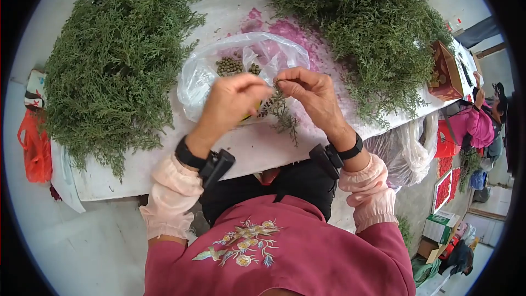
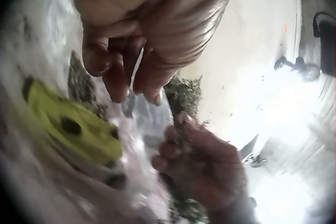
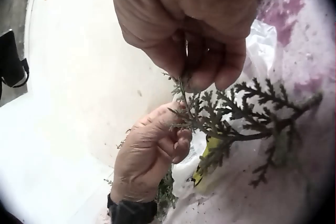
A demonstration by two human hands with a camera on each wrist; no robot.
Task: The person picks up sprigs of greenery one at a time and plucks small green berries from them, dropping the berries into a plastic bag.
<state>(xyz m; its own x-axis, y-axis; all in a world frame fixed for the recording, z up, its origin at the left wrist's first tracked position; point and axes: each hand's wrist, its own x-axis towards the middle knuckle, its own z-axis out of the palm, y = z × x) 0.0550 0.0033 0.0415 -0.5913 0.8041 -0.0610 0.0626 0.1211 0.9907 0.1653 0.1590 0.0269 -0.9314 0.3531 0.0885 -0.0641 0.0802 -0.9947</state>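
Note:
My right hand point(image 1: 316, 97) pinches the stem of a small evergreen sprig point(image 3: 239, 136) between thumb and fingertips. The sprig's scaly side twigs hang below the fingers. Close beside it is my left hand point(image 1: 231, 98), blurred in the head view. Its fingers point(image 2: 118, 85) are loosely bent, with a narrow gap to the thumb and nothing visible between them. Under both hands lies a clear plastic bag point(image 1: 190, 90), spread wide. Small round green-brown berries point(image 1: 228, 66) are heaped in it. A yellow piece with a dark spot point(image 2: 79, 129) shows at the bag, partly hidden by the left hand in the head view.
Large piles of evergreen branches stand at the left point(image 1: 118, 71) and the right point(image 1: 378, 38) of the white table point(image 1: 235, 156). Pink stains mark its cloth. A red box point(image 1: 445, 74) stands at the right end; a white plastic bag point(image 1: 405, 151) hangs by the edge. Another person point(image 1: 476, 126) is further right.

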